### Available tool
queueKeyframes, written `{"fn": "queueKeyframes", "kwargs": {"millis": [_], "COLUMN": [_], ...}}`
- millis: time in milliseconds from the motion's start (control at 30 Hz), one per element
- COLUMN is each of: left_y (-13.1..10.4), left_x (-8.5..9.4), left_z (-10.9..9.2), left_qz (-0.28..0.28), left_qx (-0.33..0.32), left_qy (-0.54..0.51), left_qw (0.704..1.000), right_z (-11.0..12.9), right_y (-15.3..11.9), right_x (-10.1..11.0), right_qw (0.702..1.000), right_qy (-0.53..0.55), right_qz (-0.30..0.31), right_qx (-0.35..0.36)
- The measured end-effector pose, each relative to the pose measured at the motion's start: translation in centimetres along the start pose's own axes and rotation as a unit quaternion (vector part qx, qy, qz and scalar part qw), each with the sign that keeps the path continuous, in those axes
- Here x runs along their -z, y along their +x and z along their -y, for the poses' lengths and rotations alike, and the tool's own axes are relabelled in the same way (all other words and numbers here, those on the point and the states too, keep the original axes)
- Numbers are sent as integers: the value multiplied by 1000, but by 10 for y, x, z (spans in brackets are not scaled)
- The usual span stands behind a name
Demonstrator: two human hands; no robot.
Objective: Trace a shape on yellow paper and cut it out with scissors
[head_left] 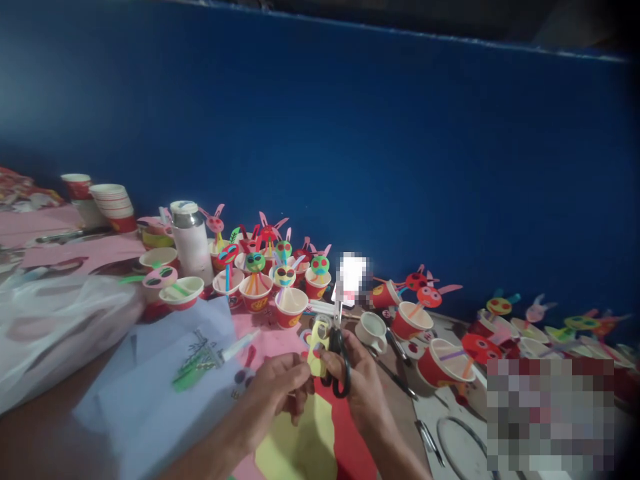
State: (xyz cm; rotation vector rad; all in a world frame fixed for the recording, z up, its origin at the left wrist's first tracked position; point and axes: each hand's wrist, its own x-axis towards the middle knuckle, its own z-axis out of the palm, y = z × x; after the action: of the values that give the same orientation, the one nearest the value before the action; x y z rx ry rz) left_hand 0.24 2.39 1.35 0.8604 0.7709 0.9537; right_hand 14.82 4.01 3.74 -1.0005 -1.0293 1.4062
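Note:
My right hand (pixel 361 377) is closed round black-handled scissors (pixel 339 363), whose blades point up and away from me. Just left of the scissors is a small yellow paper piece (pixel 317 347), with fingertips of my right hand at its edge. My left hand (pixel 285 383) has its fingers curled together at the lower left of that piece; what they pinch, if anything, is too small to tell. Below both hands lie a yellow sheet (pixel 300 440) and a red sheet (pixel 353 433).
Paper cups (pixel 291 309) with coloured paper animal faces stand along the blue wall (pixel 320 133). A white flask (pixel 191 243) is at the left, near a plastic bag (pixel 55 327) and white sheets (pixel 145 393). A mug (pixel 371 331) and pens (pixel 430 442) lie right.

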Motion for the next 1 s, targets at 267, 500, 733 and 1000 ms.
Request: {"fn": "queueKeyframes", "kwargs": {"millis": [267, 500, 733, 1000], "left_y": [5, 2, 0, -5], "left_x": [-3, 2, 16, 25], "left_z": [-2, -3, -24, -39], "left_qz": [-51, -91, -157, -204], "left_qx": [6, -6, -90, -137], "left_qy": [31, 28, -27, -38], "left_qw": [998, 995, 983, 969], "right_z": [-3, -15, -33, -48], "right_y": [2, 1, -5, -20], "right_x": [-5, -5, 17, -7], "right_qw": [999, 996, 957, 952], "right_qy": [-25, -88, -235, -160], "right_qz": [-19, -12, 128, 212], "right_qx": [-13, 0, 110, 152]}}
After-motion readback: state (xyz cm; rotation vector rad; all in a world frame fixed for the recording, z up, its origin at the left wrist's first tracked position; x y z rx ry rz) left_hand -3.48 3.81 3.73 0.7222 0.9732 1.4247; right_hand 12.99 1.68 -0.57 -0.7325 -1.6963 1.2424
